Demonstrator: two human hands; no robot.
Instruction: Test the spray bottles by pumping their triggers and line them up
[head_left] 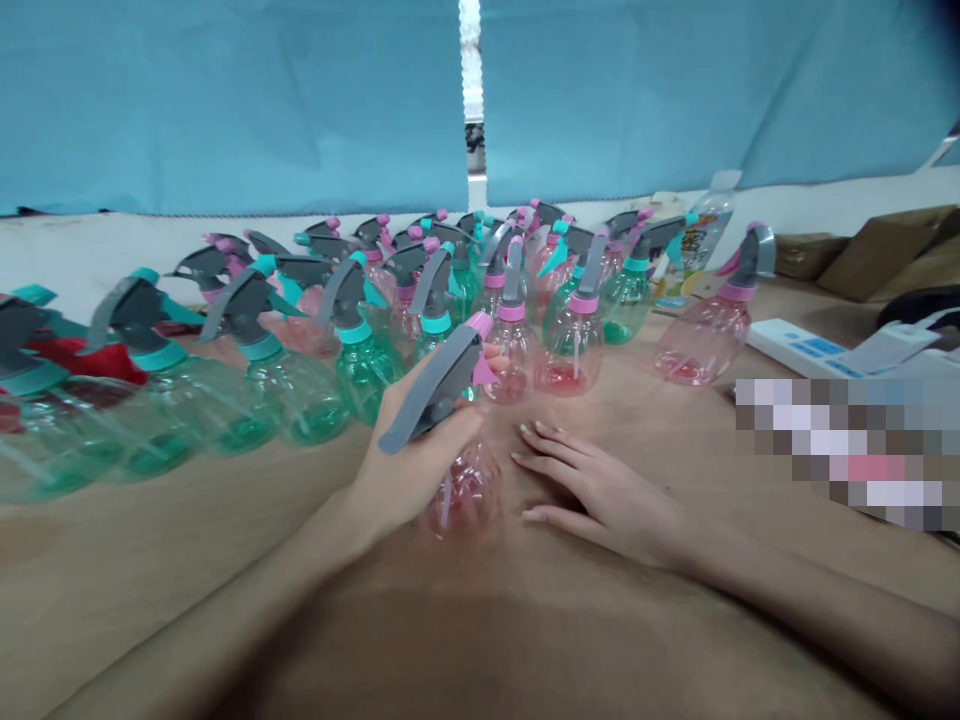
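My left hand is closed round the neck of a pink spray bottle with a grey and pink trigger head. The bottle stands near the middle of the table, its clear pink body showing below my fingers. Just to its right, my right hand lies flat on the tabletop, fingers spread and holding nothing. Close behind the held bottle are two more pink spray bottles. A green spray bottle is behind my left hand, at the end of a row of green ones.
Several pink and green spray bottles crowd the back and left of the wooden table. One pink bottle leans apart at the right. Beyond it are a labelled drink bottle, a white box and brown cardboard. A blue curtain hangs behind.
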